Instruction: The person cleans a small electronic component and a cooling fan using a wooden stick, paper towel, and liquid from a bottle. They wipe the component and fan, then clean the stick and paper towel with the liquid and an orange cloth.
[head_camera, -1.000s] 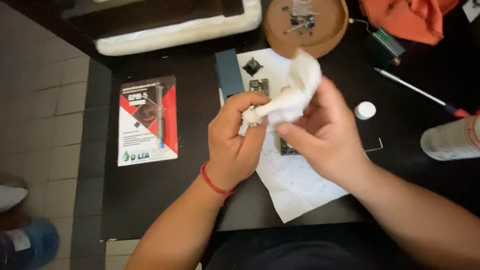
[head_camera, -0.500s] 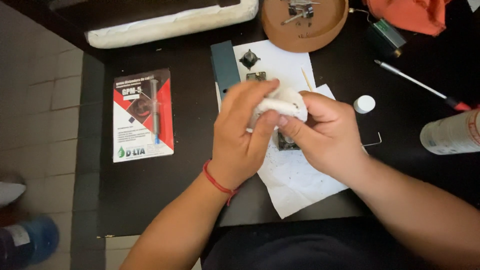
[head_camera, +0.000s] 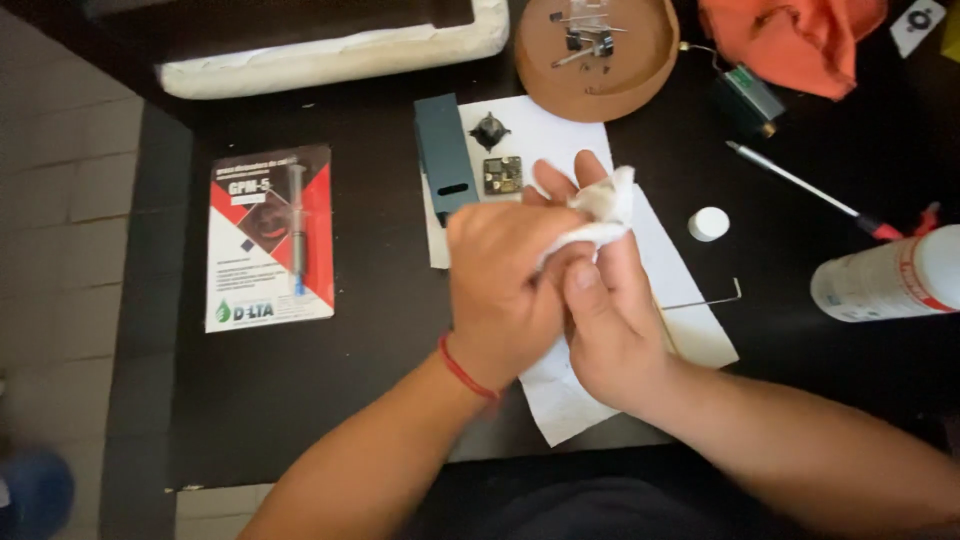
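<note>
A crumpled white tissue (head_camera: 603, 212) is pressed between both my hands above a white paper sheet (head_camera: 690, 320) on the black table. My left hand (head_camera: 500, 285), with a red string bracelet at the wrist, closes over the tissue and over the fingers of my right hand (head_camera: 610, 320). My right hand's fingers stick out past the tissue; its thumb lies against the left hand. Just beyond the hands lie a small square circuit chip (head_camera: 502, 174), a small dark cross-shaped part (head_camera: 489, 131) and a dark teal rectangular block (head_camera: 445, 158).
A red, black and white syringe blister pack (head_camera: 268, 238) lies left. A round brown dish (head_camera: 598, 50) with small metal parts, an orange cloth (head_camera: 800, 38), a red-handled screwdriver (head_camera: 810, 192), a white cap (head_camera: 708, 223), a hex key (head_camera: 705, 297) and a white spray can (head_camera: 885, 275) sit right.
The tissue, first held up and loose, has been folded down between my hands. My left hand now wraps over the right hand's fingers.
</note>
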